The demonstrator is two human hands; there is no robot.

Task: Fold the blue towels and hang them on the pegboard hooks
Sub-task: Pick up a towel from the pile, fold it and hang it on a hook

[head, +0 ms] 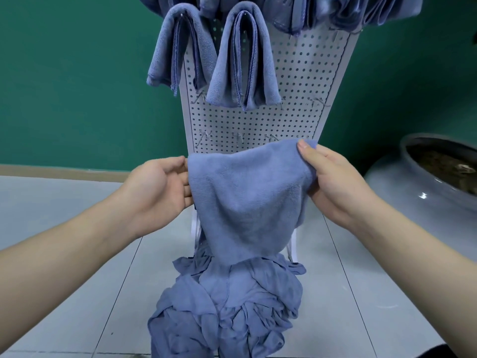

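I hold a blue towel (247,197) up in front of the white pegboard (296,81). My right hand (333,179) pinches its upper right corner between thumb and fingers. My left hand (160,187) has its palm turned inward and its fingertips go behind the towel's left edge. Under the towel a pile of crumpled blue towels (227,306) lies on the floor. Two folded towels hang from hooks higher on the board, one at the left (178,50) and one in the middle (245,58). More folded towels (335,11) hang along the top row. Bare hooks (205,135) stick out of the lower rows.
A large grey ceramic pot (423,182) with soil stands on the floor to the right of the pegboard. A green wall (77,86) is behind. The floor (77,280) is pale grey tile. The pegboard's white legs (196,228) stand behind the towel pile.
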